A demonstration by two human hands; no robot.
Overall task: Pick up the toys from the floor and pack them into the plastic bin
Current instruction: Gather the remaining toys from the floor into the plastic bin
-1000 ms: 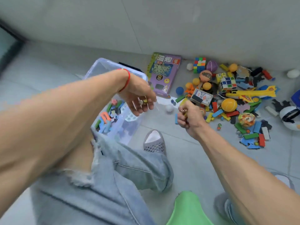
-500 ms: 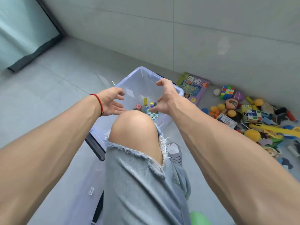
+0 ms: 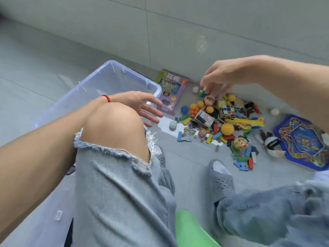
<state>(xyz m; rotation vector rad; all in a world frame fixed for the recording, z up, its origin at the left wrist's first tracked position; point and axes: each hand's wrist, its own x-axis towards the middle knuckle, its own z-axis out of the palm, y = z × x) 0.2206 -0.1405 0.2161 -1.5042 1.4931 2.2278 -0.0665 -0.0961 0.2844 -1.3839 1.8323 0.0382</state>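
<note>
On the grey tiled floor at about two o'clock from the person's bare knee (image 3: 114,125), the toys (image 3: 222,125) lie in a loose heap of hard plastic and wood: small flat blocks in red, green, blue and yellow, smooth yellow and orange balls, two cube puzzles with coloured squares, one long yellow plastic toy (image 3: 245,121) and one small printed card box (image 3: 204,119). Exact counts of the blocks cannot be told. Two white balls sit apart from the heap, one (image 3: 173,124) at its nine o'clock edge and one (image 3: 195,89) toward eleven o'clock by the wall.

The right hand (image 3: 222,77) hangs over the far end of the heap at twelve o'clock, fingers pointing down and spread, blurred, directly above an orange ball with dark print (image 3: 209,100); whether it touches anything cannot be told. The left hand (image 3: 140,106), with a red string (image 3: 106,98) round the wrist, is held flat with fingers straight and apart, holding nothing, just beyond the knee and in front of the near corner of the plastic bin (image 3: 110,77).

The bin is clear, bluish and rectangular with a rolled rim, standing at ten o'clock from the knee; the knee and forearm hide most of its inside. A purple flat box (image 3: 170,93) lies between bin and heap. At three o'clock a blue tray (image 3: 300,141) with a star-shaped picture lies flat, a black-and-white round toy (image 3: 271,143) beside it. Frayed pale jeans, two grey perforated slippers and a green plastic seat edge (image 3: 192,229) fill the foreground.
</note>
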